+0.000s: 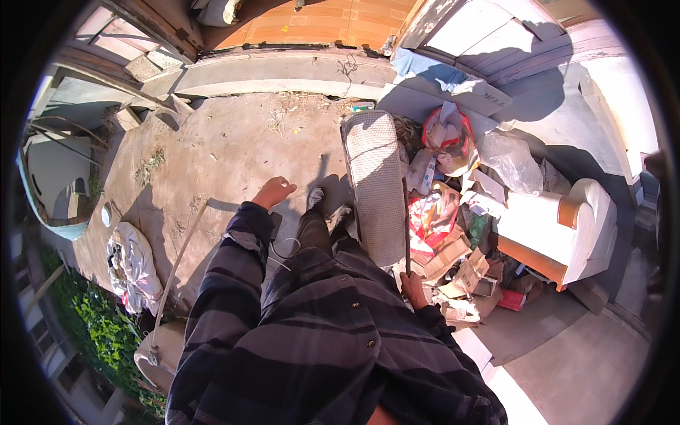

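Concrete yard (234, 142); right hand (413, 289) gripping cushion (375, 188), fingers hidden; left hand (273, 192) free.

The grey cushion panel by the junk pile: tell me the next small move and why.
Probably bring the free left hand across to the grey cushion panel. Only the right hand is at its near end, beside the pile of cardboard and bags, while the long panel stretches away over the concrete ground. A second grip would likely steady it.

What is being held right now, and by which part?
The right hand grips the long grey woven cushion panel at its near bottom edge; the left hand is empty.
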Demonstrator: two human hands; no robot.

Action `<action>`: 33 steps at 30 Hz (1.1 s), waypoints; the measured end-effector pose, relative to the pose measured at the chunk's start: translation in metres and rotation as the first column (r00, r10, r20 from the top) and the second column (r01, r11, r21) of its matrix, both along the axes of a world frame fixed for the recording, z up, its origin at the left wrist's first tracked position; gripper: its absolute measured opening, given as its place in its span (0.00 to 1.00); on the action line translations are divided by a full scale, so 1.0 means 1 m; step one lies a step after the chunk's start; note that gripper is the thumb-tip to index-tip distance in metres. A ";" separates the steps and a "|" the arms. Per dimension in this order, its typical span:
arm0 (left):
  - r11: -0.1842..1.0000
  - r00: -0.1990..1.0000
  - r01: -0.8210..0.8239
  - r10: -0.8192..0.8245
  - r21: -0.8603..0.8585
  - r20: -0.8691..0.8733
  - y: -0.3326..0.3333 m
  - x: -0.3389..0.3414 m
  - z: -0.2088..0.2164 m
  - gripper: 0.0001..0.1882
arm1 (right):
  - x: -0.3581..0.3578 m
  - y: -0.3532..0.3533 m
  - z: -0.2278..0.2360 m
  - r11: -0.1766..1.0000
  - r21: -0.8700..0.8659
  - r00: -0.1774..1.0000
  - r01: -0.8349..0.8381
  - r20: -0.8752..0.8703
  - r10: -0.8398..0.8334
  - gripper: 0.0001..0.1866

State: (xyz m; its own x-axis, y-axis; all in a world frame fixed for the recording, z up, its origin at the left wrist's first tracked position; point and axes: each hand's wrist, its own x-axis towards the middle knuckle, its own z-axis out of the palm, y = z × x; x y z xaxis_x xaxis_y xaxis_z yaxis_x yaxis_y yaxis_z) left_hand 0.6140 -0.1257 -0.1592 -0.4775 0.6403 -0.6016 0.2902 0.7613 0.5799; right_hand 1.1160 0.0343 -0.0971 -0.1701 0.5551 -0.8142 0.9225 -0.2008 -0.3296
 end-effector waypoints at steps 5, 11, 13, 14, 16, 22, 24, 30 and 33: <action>0.991 0.988 0.132 -0.130 0.009 -0.086 0.105 -0.022 -0.018 0.31 | 0.017 -0.034 0.008 0.998 0.069 0.999 0.009 0.043 -0.012 0.22; 0.956 0.911 0.290 -0.292 -0.052 -0.290 0.225 -0.056 -0.029 0.36 | 0.045 -0.096 -0.013 0.964 0.128 0.971 0.235 0.015 -0.239 0.19; 0.917 0.868 0.384 -0.398 -0.106 -0.297 0.255 -0.067 -0.034 0.39 | 0.050 -0.116 -0.019 0.929 0.128 0.934 0.348 0.033 -0.355 0.18; 0.902 0.852 0.417 -0.430 -0.112 -0.298 0.265 -0.070 -0.037 0.43 | 0.051 -0.123 -0.021 0.929 0.166 0.942 0.331 -0.002 -0.335 0.18; 0.871 0.852 0.468 -0.490 -0.149 -0.185 0.283 -0.073 -0.046 0.46 | 0.051 -0.131 -0.016 0.913 0.183 0.924 0.366 0.049 -0.380 0.17; 0.849 0.822 0.518 -0.529 -0.107 -0.213 0.282 -0.036 -0.049 0.39 | 0.041 -0.092 0.018 0.870 0.092 0.846 0.485 0.202 -0.493 0.22; 0.836 0.797 0.546 -0.502 0.047 -0.335 0.267 -0.004 -0.033 0.28 | 0.040 -0.056 0.028 0.893 0.129 0.896 0.431 0.057 -0.441 0.19; 0.657 0.731 0.677 -0.553 0.330 -0.399 0.212 0.129 0.029 0.14 | 0.023 0.099 0.054 0.908 0.401 0.977 -0.121 0.211 0.038 0.14; 0.597 0.691 0.722 -0.612 0.350 -0.384 0.188 0.187 0.050 0.13 | -0.022 0.179 0.107 0.779 0.557 0.956 -0.289 0.204 0.209 0.15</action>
State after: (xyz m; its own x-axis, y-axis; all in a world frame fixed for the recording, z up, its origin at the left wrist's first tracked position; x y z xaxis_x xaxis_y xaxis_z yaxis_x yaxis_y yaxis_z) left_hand 0.8012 0.0628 -0.1090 0.1230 0.9867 -0.1066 0.7594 -0.0244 0.6501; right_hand 1.0942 0.2133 0.0095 -0.2884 0.8782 -0.3815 0.9544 0.2315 -0.1886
